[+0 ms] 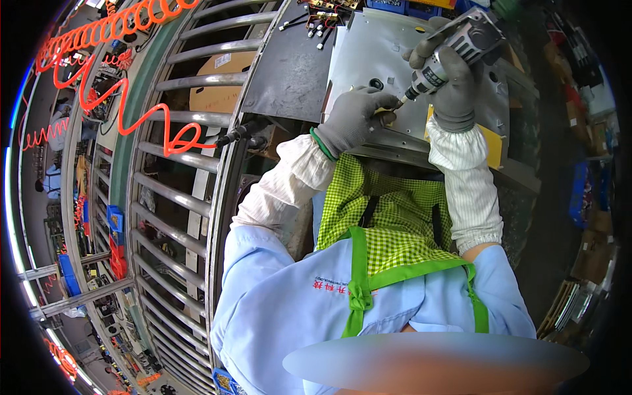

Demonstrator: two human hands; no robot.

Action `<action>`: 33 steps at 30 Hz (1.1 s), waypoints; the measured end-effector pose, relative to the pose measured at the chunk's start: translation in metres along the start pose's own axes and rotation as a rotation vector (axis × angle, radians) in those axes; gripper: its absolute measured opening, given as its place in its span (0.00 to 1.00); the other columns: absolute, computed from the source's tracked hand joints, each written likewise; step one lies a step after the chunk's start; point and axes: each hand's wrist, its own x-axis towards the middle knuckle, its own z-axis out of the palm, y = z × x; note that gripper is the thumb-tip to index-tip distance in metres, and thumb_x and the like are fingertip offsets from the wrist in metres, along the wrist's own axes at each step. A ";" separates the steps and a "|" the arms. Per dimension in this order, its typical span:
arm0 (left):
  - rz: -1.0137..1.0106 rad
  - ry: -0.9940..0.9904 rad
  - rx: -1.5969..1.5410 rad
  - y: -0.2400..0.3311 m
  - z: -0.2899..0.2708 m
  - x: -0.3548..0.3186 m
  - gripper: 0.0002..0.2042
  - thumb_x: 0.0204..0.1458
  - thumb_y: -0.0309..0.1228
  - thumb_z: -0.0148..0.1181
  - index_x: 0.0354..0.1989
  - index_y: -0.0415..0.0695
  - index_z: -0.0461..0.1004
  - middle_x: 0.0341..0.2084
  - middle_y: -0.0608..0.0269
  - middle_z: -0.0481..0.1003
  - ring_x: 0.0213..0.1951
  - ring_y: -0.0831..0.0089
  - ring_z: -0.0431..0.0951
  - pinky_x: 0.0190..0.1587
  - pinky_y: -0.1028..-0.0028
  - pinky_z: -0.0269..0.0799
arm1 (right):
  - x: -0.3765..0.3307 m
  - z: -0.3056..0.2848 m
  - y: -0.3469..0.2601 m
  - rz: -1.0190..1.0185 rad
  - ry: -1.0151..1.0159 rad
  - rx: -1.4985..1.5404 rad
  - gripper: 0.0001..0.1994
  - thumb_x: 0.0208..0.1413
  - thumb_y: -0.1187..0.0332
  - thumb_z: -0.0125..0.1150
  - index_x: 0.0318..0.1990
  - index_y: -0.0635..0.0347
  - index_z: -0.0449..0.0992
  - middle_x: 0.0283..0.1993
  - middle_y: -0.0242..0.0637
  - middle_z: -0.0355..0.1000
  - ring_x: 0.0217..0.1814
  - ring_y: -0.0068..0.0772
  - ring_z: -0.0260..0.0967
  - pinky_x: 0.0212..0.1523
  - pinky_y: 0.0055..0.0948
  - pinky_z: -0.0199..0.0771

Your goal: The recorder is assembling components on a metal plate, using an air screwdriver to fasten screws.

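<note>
My right hand [453,82], in a grey glove, is wrapped round a grey-and-black power screwdriver [471,41]. Its bit slants down and left to the fingertips of my left hand [350,120], also gloved in grey. Those fingers are closed together around the bit's tip, and whatever small piece they pinch is hidden. Both hands are over a light grey sheet-metal panel [375,49] with small holes and tabs. Close to my left fingers sits a small black ring-shaped part [376,83] on the panel.
Left of the panel lies a dark mat [289,72], with several short cables with white connectors [320,33] at its far end. A roller conveyor [172,184] runs along my left. An orange coiled air hose [125,99] hangs over it, ending in a black tool [242,131]. Blue bins [387,5] stand beyond the panel.
</note>
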 end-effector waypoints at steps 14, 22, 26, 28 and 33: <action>-0.064 -0.145 0.390 0.006 0.007 -0.012 0.20 0.43 0.42 0.68 0.46 0.54 0.76 0.44 0.58 0.72 0.50 0.54 0.70 0.51 0.57 0.68 | -0.020 0.013 0.007 0.009 0.064 -0.096 0.18 0.54 0.72 0.59 0.51 0.70 0.69 0.29 0.39 0.74 0.30 0.30 0.73 0.35 0.32 0.77; -0.037 0.057 0.458 0.008 0.013 -0.019 0.19 0.42 0.44 0.68 0.43 0.54 0.76 0.42 0.61 0.73 0.50 0.56 0.71 0.51 0.56 0.64 | -0.025 0.031 0.013 -0.014 -0.022 -0.371 0.15 0.50 0.73 0.66 0.46 0.65 0.73 0.28 0.32 0.74 0.26 0.19 0.71 0.27 0.21 0.72; -0.046 0.064 0.597 0.004 0.016 -0.030 0.15 0.41 0.46 0.67 0.34 0.53 0.76 0.36 0.67 0.74 0.45 0.62 0.73 0.49 0.56 0.63 | -0.022 0.033 0.010 0.059 -0.018 -0.434 0.13 0.51 0.75 0.61 0.45 0.66 0.72 0.28 0.32 0.73 0.27 0.21 0.70 0.29 0.22 0.72; -0.034 0.088 0.582 0.001 0.018 -0.032 0.15 0.41 0.46 0.67 0.33 0.53 0.76 0.35 0.67 0.74 0.45 0.62 0.73 0.49 0.56 0.64 | -0.022 0.032 0.006 0.193 -0.031 -0.463 0.17 0.51 0.77 0.57 0.50 0.68 0.69 0.30 0.34 0.73 0.32 0.25 0.73 0.34 0.25 0.75; -0.022 0.113 0.559 -0.005 0.021 -0.034 0.14 0.43 0.46 0.66 0.33 0.53 0.76 0.34 0.67 0.73 0.44 0.61 0.73 0.49 0.57 0.65 | -0.026 0.032 0.007 0.150 0.001 -0.468 0.13 0.52 0.77 0.57 0.46 0.69 0.70 0.31 0.36 0.73 0.31 0.25 0.73 0.34 0.26 0.76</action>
